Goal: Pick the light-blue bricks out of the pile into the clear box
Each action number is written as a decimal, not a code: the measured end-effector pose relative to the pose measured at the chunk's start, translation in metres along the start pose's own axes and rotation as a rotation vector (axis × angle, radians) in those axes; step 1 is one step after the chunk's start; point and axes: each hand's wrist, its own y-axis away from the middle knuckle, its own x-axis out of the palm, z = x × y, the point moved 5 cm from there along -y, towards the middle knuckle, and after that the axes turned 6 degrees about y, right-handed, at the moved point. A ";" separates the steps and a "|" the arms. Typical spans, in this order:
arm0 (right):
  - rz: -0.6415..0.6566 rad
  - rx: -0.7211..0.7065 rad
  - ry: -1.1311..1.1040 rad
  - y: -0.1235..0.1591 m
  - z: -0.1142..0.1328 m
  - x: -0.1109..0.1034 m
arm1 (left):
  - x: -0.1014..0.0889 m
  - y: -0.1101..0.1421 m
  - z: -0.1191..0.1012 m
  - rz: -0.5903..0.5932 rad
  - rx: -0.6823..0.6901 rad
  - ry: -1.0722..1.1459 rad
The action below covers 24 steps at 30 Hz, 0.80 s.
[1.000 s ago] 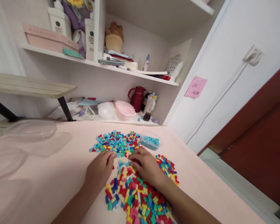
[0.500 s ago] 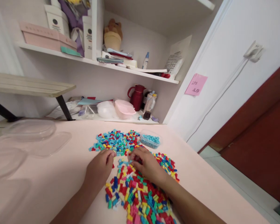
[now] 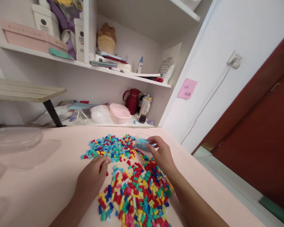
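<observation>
My right hand [image 3: 162, 153] hangs over the small clear tub [image 3: 140, 136] at the back right of the table. Its thumb and fingers are curved with a gap between them, and no brick shows there. Light blue toy bricks [image 3: 142, 144] fill the tub, partly covered by the fingers. My left hand [image 3: 93, 173] rests at the near left edge of a mostly blue heap of small bricks [image 3: 111, 146]. Its fingers are curled in against the thumb, and whatever lies inside is hidden. A larger mixed-colour heap of bricks [image 3: 134, 192] spreads between my forearms.
Clear plastic lids and containers [image 3: 33, 154] lie on the pink tabletop [image 3: 61, 179] at the left. Behind stand a pink bowl [image 3: 120, 113], a dark red jug [image 3: 133, 101] and bottles [image 3: 145, 107]. A slatted wooden stand [image 3: 26, 90] rises at the back left.
My right hand has gone from the gap between the heaps back and right to the tub, and its fingers have parted. The left hand stays beside the heap. The view has swung slightly right.
</observation>
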 end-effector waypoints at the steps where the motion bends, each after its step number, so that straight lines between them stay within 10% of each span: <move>1: -0.059 0.049 -0.022 -0.003 -0.008 -0.007 | 0.000 0.000 0.001 0.000 -0.004 0.002; 9: -0.088 0.234 -0.317 0.001 -0.016 -0.001 | -0.001 0.001 -0.001 0.004 -0.004 -0.002; 17: 0.382 -0.245 -0.101 0.040 0.050 0.047 | 0.000 0.002 -0.004 -0.008 0.030 -0.008; 24: 0.526 -0.397 0.109 0.054 0.052 0.071 | 0.000 0.004 -0.006 -0.012 0.029 -0.040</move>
